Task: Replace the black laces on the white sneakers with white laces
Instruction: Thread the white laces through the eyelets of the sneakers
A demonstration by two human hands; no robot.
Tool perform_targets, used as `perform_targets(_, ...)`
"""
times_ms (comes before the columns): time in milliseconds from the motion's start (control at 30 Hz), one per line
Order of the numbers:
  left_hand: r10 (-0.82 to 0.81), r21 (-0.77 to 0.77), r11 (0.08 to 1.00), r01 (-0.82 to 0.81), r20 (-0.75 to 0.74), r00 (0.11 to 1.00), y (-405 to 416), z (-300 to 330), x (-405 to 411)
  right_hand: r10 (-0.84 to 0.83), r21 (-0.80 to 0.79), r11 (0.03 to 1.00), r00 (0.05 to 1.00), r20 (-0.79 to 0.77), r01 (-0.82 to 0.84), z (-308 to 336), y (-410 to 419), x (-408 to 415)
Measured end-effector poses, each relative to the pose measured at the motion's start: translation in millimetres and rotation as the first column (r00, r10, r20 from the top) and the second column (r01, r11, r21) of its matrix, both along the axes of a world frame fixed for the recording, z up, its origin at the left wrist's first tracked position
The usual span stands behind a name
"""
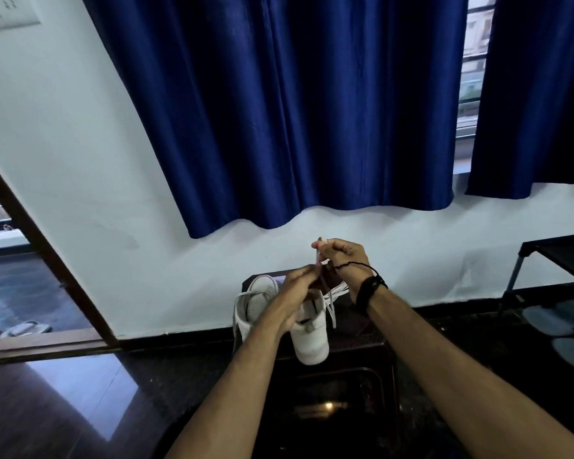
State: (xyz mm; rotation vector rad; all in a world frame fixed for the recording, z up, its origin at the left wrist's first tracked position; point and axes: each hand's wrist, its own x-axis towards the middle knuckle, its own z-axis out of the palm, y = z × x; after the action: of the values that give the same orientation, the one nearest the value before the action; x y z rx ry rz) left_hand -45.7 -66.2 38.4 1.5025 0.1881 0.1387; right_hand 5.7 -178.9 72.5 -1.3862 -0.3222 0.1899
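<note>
Dark stool (362,329) by wall; sneaker (312,339) overhangs edge; left hand (295,289), right hand (342,256) grip white lace (318,256).

No legible text anywhere.

Two bare forearms enter from the bottom edge, no sleeves visible on either. Left hand (295,293): nothing worn on the wrist or fingers as far as visible. Right hand (342,256): black band (371,289) wrapped round the wrist, looks like several turns of cord or a stacked bracelet, detail too dark to tell. A thin black thread (355,267) runs from that band up across the back of the right hand toward the knuckles, slightly knotted or beaded near its far end. No rings or watch face visible. No gloves. Rest of the person out of frame.
</note>
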Motion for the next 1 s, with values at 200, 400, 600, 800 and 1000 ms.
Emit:
perform_targets(200, 0.105, 0.211, 0.973, -0.098, -0.024, 0.994, 30.0, 4.3, -15.0, -0.119, -0.079, 0.989, 0.992, 0.038, 0.121, -6.9, -10.8, 2.2)
perform_targets(400, 0.398, 0.412, 0.804, -0.43, 0.165, 0.903, 40.4, 4.4, -17.2, -0.003, 0.103, 0.995, 0.993, -0.118, 0.015, -6.4, -18.6, -3.6)
perform_targets(600, -0.024, 0.223, 0.975, 0.019, 0.022, 0.999, 9.5, 23.3, -17.7, 0.087, 0.098, 0.992, 0.988, -0.124, -0.075, -2.9, -6.7, -13.0)
perform_targets(800, 0.076, 0.267, 0.961, -0.071, -0.008, 0.997, 31.1, 18.9, -13.6, -0.04, 0.01, 0.999, 0.997, -0.061, 0.041, -15.3, -14.3, -4.1)
perform_targets(1000, 0.108, 0.428, 0.9, -0.077, -0.048, 0.993, 42.8, 18.1, -10.8, 0.033, -0.761, 0.647, 0.995, 0.091, 0.049, -26.5, -24.5, 9.8)
